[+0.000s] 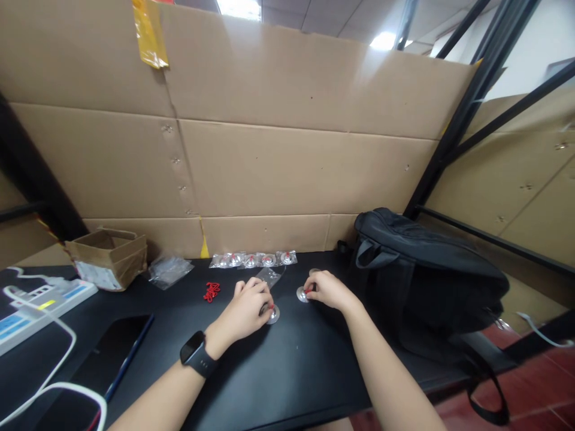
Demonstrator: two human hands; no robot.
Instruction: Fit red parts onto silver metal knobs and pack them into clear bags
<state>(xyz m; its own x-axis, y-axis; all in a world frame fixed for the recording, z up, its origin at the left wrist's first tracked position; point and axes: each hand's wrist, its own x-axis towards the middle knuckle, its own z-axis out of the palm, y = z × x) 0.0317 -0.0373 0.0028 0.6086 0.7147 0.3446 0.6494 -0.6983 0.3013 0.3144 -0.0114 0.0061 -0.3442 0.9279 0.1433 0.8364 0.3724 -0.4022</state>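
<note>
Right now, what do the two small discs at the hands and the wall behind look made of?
The left disc and right disc: probably metal, polished, since they shine silver with bright glints; plated plastic is possible. The wall: plain cardboard, matte brown, with creases and seams.

Head-camera view of worker's two arms: both forearms bare from lower frame edge to fingertips. Left hand (248, 308) bare; right hand (327, 291) bare. Left wrist carries black smartwatch (193, 349): rectangular case, rounded corners, dark glossy screen, unlit. Strap (205, 364) black, matte, about as wide as case, few small pale dots along near side. Watch worn snug, just behind wrist joint. Right wrist and forearm bare. Finer detail of nails and knuckles too small to tell.
</note>
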